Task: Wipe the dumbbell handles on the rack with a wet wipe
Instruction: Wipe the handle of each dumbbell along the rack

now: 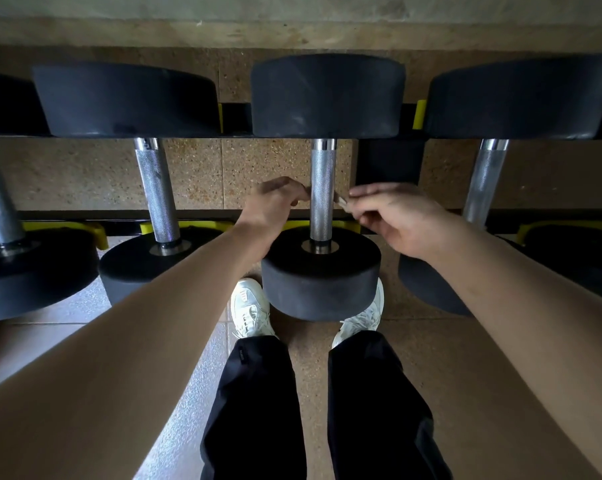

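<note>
**Forearms in, wipe at handle**

Head view. Nearest lens: bare forearms (119, 341), black trousers (258, 410), white shoes (251, 306) partly under near head of dumbbell (320, 271).

Further out: left hand (275, 202) just left of handle (322, 174), fingers curled, tips at or almost at the bar. Whether pinching anything: cannot tell. Right hand (396, 216) just right of handle, thumb and fingers pinching a small bit of wipe (341, 201) against side of bar, roughly mid-length. Rest of wipe hidden or too small to make out.

Dumbbell seated on rack (237, 114), yellow cradles (420, 114) at both ends. Neighbour handles (156, 188) (483, 181) well apart from both hands.

Judged step: wiping this handle, not yet the neighbours.

To do well:
- Wrap wipe round bar, not dab one side.
- Press into knurling.
- Run full length, far collar to near collar.
- Shift grip to reach underside.
- Avoid rolling dumbbell out of cradles.
</note>
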Tool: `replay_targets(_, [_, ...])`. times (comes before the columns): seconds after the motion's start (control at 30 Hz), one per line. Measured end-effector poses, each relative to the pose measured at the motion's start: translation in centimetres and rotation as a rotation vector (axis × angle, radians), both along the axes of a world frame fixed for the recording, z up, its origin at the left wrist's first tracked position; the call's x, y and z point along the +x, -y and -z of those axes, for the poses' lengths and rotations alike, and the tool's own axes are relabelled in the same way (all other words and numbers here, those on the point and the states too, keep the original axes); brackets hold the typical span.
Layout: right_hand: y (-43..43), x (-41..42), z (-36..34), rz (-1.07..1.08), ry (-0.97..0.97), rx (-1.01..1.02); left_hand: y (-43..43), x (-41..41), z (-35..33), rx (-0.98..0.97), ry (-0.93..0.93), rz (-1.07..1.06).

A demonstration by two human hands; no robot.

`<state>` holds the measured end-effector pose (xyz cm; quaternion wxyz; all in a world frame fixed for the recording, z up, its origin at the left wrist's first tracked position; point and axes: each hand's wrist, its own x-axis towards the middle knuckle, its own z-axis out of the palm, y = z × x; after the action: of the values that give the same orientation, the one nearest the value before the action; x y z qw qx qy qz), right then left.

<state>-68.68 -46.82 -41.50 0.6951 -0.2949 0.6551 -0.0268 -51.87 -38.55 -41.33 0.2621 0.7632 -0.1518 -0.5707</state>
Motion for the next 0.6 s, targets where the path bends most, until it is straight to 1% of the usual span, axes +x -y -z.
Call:
replay_targets(0.1, [-0.6, 0.7, 0.8, -0.067, -0.066, -0.049, -1.1, 0.8, 0.2, -0.025, 0.008, 0.079])
replay_targets(0.17, [-0.9, 1.6, 1.4, -0.164, -0.097, -0.100, -2.1, 1.4, 0.1, -0.038, 0.005, 0.141])
replay_targets(0.27, [-1.4, 1.6, 1.8, -0.409, -0.123, -0.157, -3.2, 1.8, 0.2, 0.009, 0.000, 0.235])
replay_targets(0.33, [-1.4, 0.6, 1.5, -0.636, -0.150, -0.186, -3.6, 1.5, 0.7, 0.078, 0.041, 0.342])
replay_targets(0.4, [-1.2, -0.6, 1.0, -0.795, -0.156, -0.229, -3.4, 0.8, 1.2, 0.124, 0.076, 0.419])
replay_targets(0.5, [-0.8, -0.7, 0.4, -0.927, -0.166, -0.305, -2.9, 0.3, 1.7, 0.134, 0.110, 0.442])
replay_targets(0.6, [-1.2, 0.2, 0.9, -0.995, -0.195, -0.353, -3.6, 0.8, 1.3, 0.066, 0.095, 0.459])
